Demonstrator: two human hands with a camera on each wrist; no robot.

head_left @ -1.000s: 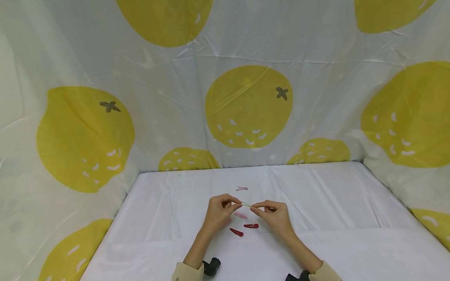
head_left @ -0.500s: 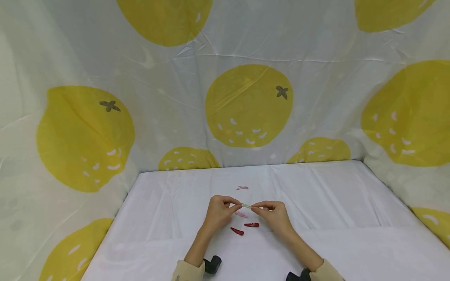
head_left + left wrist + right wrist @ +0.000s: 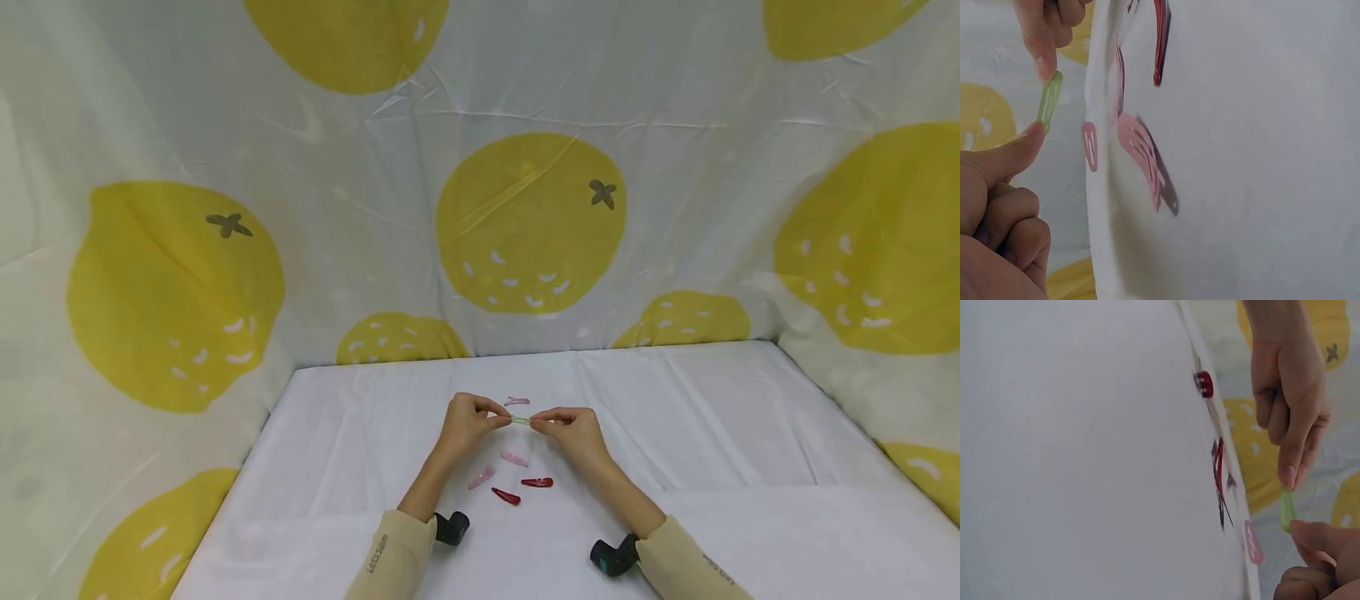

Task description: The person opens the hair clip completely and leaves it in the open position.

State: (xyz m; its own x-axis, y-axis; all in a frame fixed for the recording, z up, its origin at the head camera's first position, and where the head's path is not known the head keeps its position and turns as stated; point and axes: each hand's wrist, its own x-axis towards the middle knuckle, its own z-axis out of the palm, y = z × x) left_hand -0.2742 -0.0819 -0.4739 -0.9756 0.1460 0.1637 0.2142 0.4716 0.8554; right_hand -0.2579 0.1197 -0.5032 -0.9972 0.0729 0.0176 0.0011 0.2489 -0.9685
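A light green snap hair clip is held up over the table between both hands. My left hand pinches one end between thumb and index finger. The opposite end is pinched by my right hand. In the left wrist view the green clip shows its slotted shape, with each fingertip covering an end. Beneath and nearer lie two pink hair clips and two red hair clips. Another pink hair clip rests just beyond the hands, its arms spread apart.
A white cloth covers the table. Behind and at both sides hangs a pale fabric printed with yellow lemons. Black wrist cameras sit below each hand, beside beige sleeves.
Both hands have shifted away from me with the green hair clip, whose arms looked spread a second ago and now lie closer together. The nearer pink clip, hidden before, shows on the left.
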